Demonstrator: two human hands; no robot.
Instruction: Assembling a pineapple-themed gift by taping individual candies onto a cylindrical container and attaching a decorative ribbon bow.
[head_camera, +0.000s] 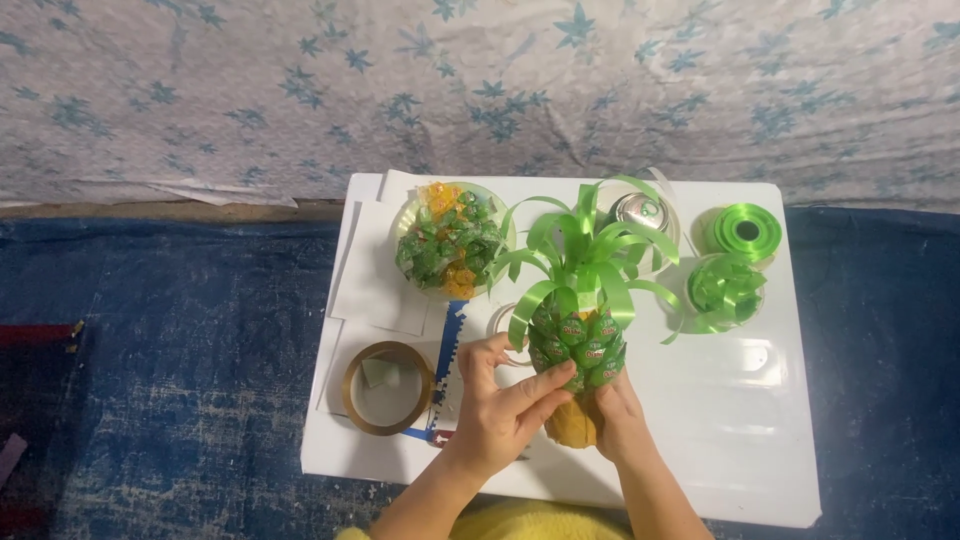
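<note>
— What's in front of me, biggest first?

— I see a white surface (740, 440) on a blue rug (180, 380). On it, near its front edge, stands the candy pineapple (578, 350): green-wrapped sweets stuck round a core, curled green ribbon leaves (590, 250) on top, a bare yellow base (572, 425) below.

— And my hands?

— Both are closed on it. My left hand (505, 405) presses fingers against the lower sweets; my right hand (618, 415) cups the base from the other side.

— How would it handle?

— Light, I judge, but fragile. The glossy wrappers look slippery and might peel off; the ribbon would crush. The firm yellow base seems the safest place to grip.

— Anything around it?

— A bowl of wrapped sweets (450, 240), a gold tape ring (388, 387), a green ribbon spool (747, 230), and a ribbon bow (725, 290).
</note>
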